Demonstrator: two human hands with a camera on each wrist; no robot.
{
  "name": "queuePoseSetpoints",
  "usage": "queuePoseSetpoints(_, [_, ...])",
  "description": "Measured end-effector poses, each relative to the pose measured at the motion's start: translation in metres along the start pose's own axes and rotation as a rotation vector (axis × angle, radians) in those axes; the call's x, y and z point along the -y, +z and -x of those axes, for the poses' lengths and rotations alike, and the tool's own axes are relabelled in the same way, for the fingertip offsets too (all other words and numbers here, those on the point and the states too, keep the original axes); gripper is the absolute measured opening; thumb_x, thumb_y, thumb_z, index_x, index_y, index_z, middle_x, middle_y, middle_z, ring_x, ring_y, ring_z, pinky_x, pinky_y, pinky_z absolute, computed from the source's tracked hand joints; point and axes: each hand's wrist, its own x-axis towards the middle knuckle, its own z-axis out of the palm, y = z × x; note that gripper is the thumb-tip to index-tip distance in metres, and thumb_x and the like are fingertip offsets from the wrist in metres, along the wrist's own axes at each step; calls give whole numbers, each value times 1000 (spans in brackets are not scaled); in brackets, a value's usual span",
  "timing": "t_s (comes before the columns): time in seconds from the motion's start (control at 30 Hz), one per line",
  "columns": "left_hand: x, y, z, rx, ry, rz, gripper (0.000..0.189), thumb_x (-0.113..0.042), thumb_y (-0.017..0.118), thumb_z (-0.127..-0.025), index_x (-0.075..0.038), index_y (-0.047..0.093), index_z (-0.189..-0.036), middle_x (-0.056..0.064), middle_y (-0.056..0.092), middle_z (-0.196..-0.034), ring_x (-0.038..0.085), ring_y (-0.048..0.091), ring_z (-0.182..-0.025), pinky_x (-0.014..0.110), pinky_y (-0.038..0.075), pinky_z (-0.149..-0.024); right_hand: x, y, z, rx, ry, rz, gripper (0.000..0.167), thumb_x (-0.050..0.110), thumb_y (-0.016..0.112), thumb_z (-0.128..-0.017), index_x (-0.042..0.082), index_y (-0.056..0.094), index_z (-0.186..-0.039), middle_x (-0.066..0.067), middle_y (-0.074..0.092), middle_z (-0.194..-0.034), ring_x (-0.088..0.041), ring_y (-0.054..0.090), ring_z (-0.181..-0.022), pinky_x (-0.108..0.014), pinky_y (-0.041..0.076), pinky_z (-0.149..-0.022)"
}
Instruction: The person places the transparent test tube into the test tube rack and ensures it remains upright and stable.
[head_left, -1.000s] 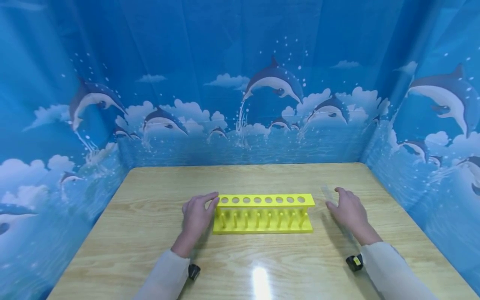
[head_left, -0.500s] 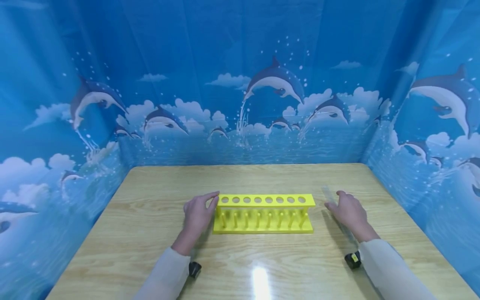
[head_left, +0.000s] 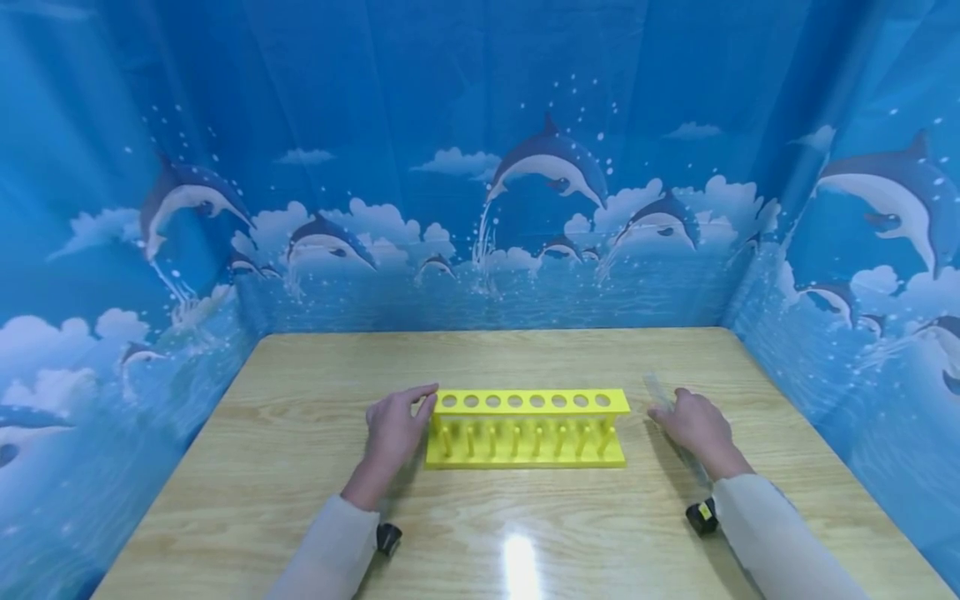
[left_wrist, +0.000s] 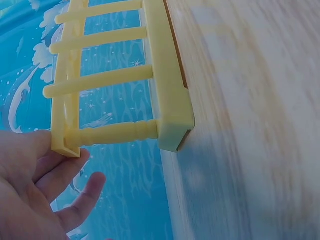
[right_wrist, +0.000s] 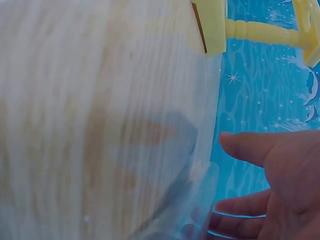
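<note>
A yellow test tube rack stands upright on the table, with a row of round holes in its top plate and pegs on its base. My left hand holds the left end of the top plate between thumb and fingers; in the left wrist view the rack's end sits at the fingers. A clear tube lies on the table to the right of the rack. Over it is my right hand, fingers at the side of the clear tube and thumb apart from it in the right wrist view.
The wooden table ends at a blue dolphin-print curtain at the back and sides. Each wrist bears a small black camera, such as the right one. A bright light reflection shows near the front.
My right hand has lowered slightly toward the clear tube, and its thumb and fingers have drawn closer together. My left hand and the rack look the same.
</note>
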Motion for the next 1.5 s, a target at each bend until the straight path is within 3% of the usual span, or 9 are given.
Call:
queuePoseSetpoints(0.43, [2, 1, -1, -4, 8, 17, 27, -28, 62, -97, -22, 69, -122, 6, 70, -117, 25, 65, -107, 51, 35, -93, 3, 0, -6, 30, 46, 29, 79, 43, 57, -94, -20, 35, -135, -42, 47, -125, -54, 51, -107, -60, 45, -85])
queuePoseSetpoints(0.57, [2, 1, -1, 4, 1, 20, 27, -29, 62, -96, -22, 68, -122, 6, 69, -118, 25, 64, -107, 51, 35, -94, 2, -1, -7, 25, 40, 31, 70, 42, 58, -93, -20, 44, -124, -36, 56, -108, -44, 58, -91, -53, 48, -75])
queuePoseSetpoints(0.73, [3, 1, 0, 4, 3, 28, 28, -29, 63, -96, -22, 68, -122, 6, 69, -118, 25, 64, -107, 50, 35, -94, 3, 0, -7, 21, 44, 39, 57, 39, 61, -92, -15, 52, -109, -25, 59, -91, -32, 56, -76, -45, 47, -64])
queuePoseSetpoints(1.3, [3, 1, -1, 8, 10, 38, 28, -29, 62, -96, -22, 68, -122, 7, 69, -119, 26, 64, -109, 50, 34, -94, 0, 3, -11, 6, 48, 48, 45, 37, 64, -91, -7, 56, -95, -17, 58, -80, -27, 54, -68, -40, 44, -57])
queuePoseSetpoints(1.5, [3, 1, -1, 16, -16, 35, 27, -29, 62, -96, -23, 68, -122, 7, 68, -120, 27, 63, -111, 50, 33, -95, 0, 4, -13, 11, 50, 47, 39, 35, 64, -91, -3, 57, -88, -14, 57, -76, -26, 51, -65, -38, 43, -56])
